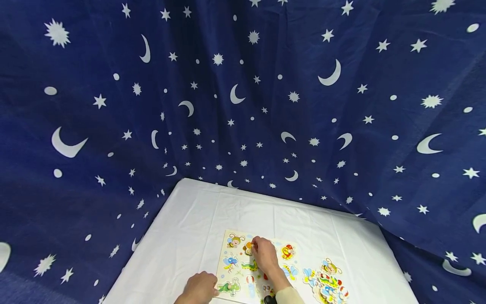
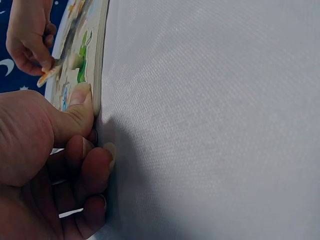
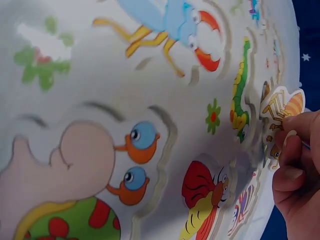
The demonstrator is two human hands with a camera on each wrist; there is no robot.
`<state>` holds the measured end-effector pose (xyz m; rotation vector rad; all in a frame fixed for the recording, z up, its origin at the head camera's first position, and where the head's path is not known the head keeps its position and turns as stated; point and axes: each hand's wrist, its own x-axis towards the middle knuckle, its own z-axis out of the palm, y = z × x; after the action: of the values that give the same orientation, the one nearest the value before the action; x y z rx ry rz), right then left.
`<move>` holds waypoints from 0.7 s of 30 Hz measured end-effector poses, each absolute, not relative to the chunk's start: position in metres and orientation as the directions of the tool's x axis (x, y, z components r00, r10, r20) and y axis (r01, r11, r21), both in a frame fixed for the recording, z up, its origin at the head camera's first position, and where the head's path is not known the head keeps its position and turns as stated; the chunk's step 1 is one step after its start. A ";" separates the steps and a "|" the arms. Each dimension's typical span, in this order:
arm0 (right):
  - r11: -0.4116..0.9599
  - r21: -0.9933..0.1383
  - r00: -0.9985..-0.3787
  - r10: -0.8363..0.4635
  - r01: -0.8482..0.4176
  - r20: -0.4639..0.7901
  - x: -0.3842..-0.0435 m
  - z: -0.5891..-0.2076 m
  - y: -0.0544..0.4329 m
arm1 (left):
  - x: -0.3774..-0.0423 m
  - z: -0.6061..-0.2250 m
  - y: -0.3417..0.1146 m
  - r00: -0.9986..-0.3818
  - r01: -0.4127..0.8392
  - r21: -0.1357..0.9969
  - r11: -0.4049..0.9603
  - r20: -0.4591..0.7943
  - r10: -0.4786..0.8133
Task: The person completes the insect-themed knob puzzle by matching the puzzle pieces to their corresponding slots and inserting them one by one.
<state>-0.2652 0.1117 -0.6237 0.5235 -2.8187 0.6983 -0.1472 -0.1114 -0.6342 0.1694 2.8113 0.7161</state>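
A pale puzzle board (image 3: 165, 95) printed with cartoon bugs lies flat on the white cloth. At its near left corner my left hand (image 1: 197, 288) grips the edge, thumb on top and the other fingers curled at the side. My right hand (image 1: 265, 255) is over the upper part of the board. Between its thumb and fingers it pinches a flat insect puzzle piece (image 3: 282, 107) with an orange-striped body, tilted up just above the board. A green grasshopper-like figure (image 1: 229, 287) is beside the left thumb. A long green caterpillar (image 3: 241, 90) shows below the right hand.
Right of the board, several loose bug pieces (image 1: 328, 283) lie in an overlapping pile on the white-covered table (image 1: 197, 211). A dark blue curtain (image 1: 212, 101) with moons and stars hangs behind and along the sides.
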 end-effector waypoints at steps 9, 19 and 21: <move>0.852 -0.290 -0.891 -0.364 -0.437 0.272 -0.267 -0.628 0.108 | -0.146 -0.633 -0.112 -0.970 0.059 0.477 0.877 -0.178 0.163; 0.850 -0.267 -0.887 -0.402 -0.454 0.227 -0.267 -0.632 0.105 | -0.146 -0.630 -0.112 -0.974 0.015 0.537 0.843 -0.185 0.135; 0.851 -0.258 -0.884 -0.402 -0.457 0.239 -0.266 -0.633 0.105 | -0.146 -0.630 -0.112 -0.973 0.014 0.535 0.845 -0.186 0.134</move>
<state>-0.2664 0.1050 -0.6328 0.6677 -2.8514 0.4630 -0.1461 -0.1123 -0.6300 0.1135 2.8063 0.8118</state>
